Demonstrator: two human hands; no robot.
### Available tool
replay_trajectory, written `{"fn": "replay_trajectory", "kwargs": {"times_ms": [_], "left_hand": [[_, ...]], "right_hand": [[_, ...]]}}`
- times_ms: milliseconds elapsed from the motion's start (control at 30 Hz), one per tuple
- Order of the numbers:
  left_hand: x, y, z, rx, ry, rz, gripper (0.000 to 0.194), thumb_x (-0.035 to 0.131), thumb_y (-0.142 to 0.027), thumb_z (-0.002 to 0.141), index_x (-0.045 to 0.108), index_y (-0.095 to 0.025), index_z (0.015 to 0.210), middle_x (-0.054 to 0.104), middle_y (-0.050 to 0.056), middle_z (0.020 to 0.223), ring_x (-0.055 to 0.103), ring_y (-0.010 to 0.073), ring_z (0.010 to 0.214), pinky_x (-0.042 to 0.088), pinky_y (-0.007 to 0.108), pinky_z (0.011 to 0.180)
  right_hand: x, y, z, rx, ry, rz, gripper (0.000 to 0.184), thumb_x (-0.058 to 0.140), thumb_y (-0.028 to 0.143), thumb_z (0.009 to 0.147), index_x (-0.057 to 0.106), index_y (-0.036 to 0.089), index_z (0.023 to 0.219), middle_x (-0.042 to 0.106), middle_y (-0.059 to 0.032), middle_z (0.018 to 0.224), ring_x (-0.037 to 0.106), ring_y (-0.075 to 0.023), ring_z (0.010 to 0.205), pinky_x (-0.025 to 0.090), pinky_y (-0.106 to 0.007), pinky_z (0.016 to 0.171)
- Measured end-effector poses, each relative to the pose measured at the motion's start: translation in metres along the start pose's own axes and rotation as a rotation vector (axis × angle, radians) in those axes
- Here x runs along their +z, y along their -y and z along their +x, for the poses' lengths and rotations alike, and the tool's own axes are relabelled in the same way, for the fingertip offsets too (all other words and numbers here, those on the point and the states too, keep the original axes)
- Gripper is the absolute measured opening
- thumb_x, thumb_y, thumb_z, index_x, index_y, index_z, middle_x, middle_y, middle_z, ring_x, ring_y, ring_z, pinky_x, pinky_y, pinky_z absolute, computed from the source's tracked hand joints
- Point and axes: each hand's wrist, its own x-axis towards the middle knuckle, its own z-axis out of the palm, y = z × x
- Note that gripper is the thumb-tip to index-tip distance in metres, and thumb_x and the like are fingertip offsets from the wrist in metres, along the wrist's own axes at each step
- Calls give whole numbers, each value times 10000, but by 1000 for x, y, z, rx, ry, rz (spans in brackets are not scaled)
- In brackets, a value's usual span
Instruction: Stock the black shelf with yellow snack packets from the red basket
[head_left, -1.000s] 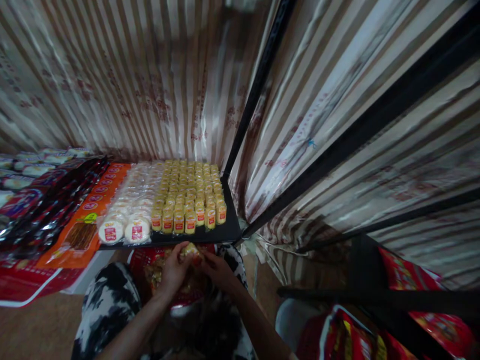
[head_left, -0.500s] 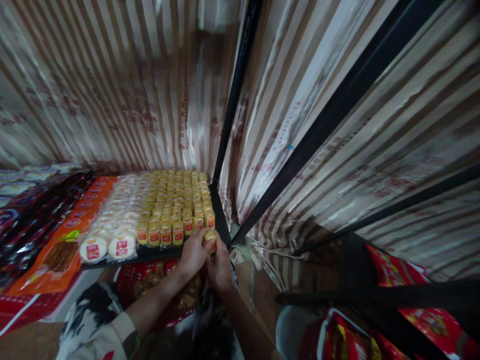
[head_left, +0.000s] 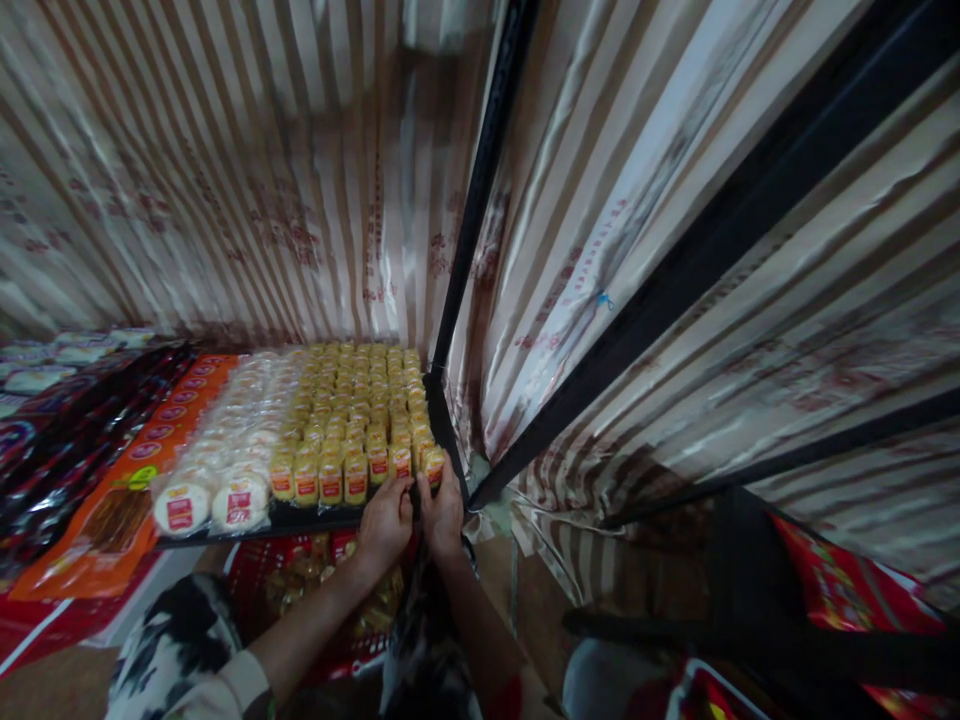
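Rows of small gold-wrapped snack cakes [head_left: 352,420] stand packed on a black shelf [head_left: 315,518]. At the right end of the front row, my right hand [head_left: 444,515] pinches one wrapped cake [head_left: 432,463] between thumb and fingers, close to the shelf's right edge. Just left of it, my left hand [head_left: 385,525] is by the front lip with its fingers curled in; anything inside them is hidden. Below the shelf, a red basket [head_left: 251,565] holds more gold-wrapped pieces [head_left: 296,580].
Left of the cakes lie round white packaged biscuits [head_left: 240,500], an orange snack bag [head_left: 112,530] and dark shiny packs [head_left: 90,450]. Black posts [head_left: 480,200] and striped curtains [head_left: 337,200] enclose the corner. Red bags [head_left: 847,580] sit at lower right.
Both hands have parted slightly. The right hand has moved the wrapped cake up to the row's right end; the left hand has let go of it and lowered a little.
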Motion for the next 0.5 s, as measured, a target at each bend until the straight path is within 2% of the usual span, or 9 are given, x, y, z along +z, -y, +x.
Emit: {"fn": "replay_trajectory", "kwargs": {"times_ms": [133,300,433,500], "left_hand": [[10,14,0,43,-41,84,412,399,-96,762,564,-111,1139,598,131,1157,552,232,1094,436,424,973],[18,24,-2,80,-126,73,408,388,-75,757,568,-114,1121,616,123,1121,575,207,1058,474,404,942],[15,23,-7,142,-159,104,388,359,-72,788,569,-116,1111,622,114,1092,587,185,1024,499,378,912],[13,19,-9,227,-171,140,405,338,-70,807,553,-122,1145,601,112,1140,558,177,1075,483,370,940]], "right_hand": [[8,-4,8,-35,14,12,572,456,396,844,396,112,1336,557,-173,1233,534,-263,1119,436,-417,939],[16,-5,9,-114,25,43,575,457,364,858,350,125,1369,507,-159,1304,473,-243,1203,404,-405,991],[19,-9,6,-141,30,63,580,459,332,861,319,131,1387,465,-156,1345,437,-239,1239,386,-416,1013],[21,-12,5,-137,37,77,576,448,297,860,303,141,1396,454,-148,1357,418,-239,1255,376,-423,1023]]}}
